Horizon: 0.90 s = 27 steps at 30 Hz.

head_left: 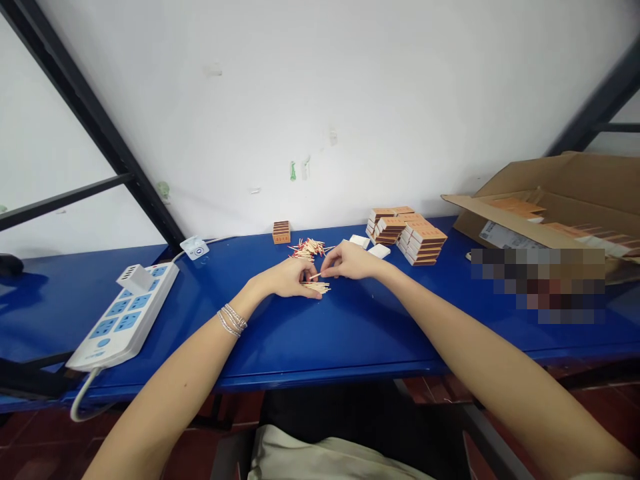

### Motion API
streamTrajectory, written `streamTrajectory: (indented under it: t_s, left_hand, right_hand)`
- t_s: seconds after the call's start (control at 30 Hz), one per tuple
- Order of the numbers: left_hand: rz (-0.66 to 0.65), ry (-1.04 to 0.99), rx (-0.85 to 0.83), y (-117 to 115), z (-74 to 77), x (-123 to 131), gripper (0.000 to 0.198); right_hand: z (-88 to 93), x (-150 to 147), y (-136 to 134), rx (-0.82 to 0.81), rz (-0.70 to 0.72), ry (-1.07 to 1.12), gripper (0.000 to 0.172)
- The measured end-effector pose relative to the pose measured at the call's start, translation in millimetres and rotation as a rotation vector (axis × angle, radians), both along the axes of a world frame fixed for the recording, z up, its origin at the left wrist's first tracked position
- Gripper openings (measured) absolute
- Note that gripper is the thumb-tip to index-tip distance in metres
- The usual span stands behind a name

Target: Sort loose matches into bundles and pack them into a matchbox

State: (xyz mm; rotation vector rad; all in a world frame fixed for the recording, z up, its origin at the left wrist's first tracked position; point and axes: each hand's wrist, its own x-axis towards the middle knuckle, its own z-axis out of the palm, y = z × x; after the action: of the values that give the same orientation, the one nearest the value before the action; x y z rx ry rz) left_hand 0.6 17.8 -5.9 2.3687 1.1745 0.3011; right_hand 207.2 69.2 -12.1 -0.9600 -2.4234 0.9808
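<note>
My left hand (291,277) rests on the blue table (350,327) with its fingers curled over a small bundle of matchsticks (317,287). My right hand (347,261) is just to its right, pinching a single matchstick (315,275) that points toward the left hand. Behind both hands lies a loose pile of red-tipped matches (307,248). Silver bracelets sit on my left wrist.
Stacks of brown matchboxes (407,233) and white inner trays (370,247) stand behind my right hand, and one small stack (281,232) by the wall. An open cardboard box (555,207) is at the right. A white and blue power strip (125,313) lies at the left.
</note>
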Motion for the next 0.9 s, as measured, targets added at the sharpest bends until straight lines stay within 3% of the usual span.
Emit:
streamTrajectory:
  t_s: [0.13,0.33,0.47,0.7,0.9]
  left_hand:
    - [-0.001,0.000,-0.025,-1.8,3.8,-1.4,0.038]
    - [0.004,0.042,-0.022,-2.8,8.8,-3.2,0.033]
    - [0.000,0.028,-0.024,-0.8,6.9,-5.3,0.030]
    - [-0.004,0.038,0.003,2.7,3.7,-7.9,0.033]
    - [-0.004,0.031,0.000,2.4,3.6,-8.8,0.031]
  right_hand:
    - [10.8,14.0,4.8,0.022,-0.071,-0.067,0.021]
    - [3.2,10.9,7.0,0.095,-0.065,-0.284,0.012]
    - [2.7,3.2,0.5,0.155,-0.038,-0.215,0.019]
    - [0.9,-9.0,-12.4,0.105,0.104,-0.112,0.023]
    - [2.5,-6.9,-9.8,0.116,0.068,-0.102,0.022]
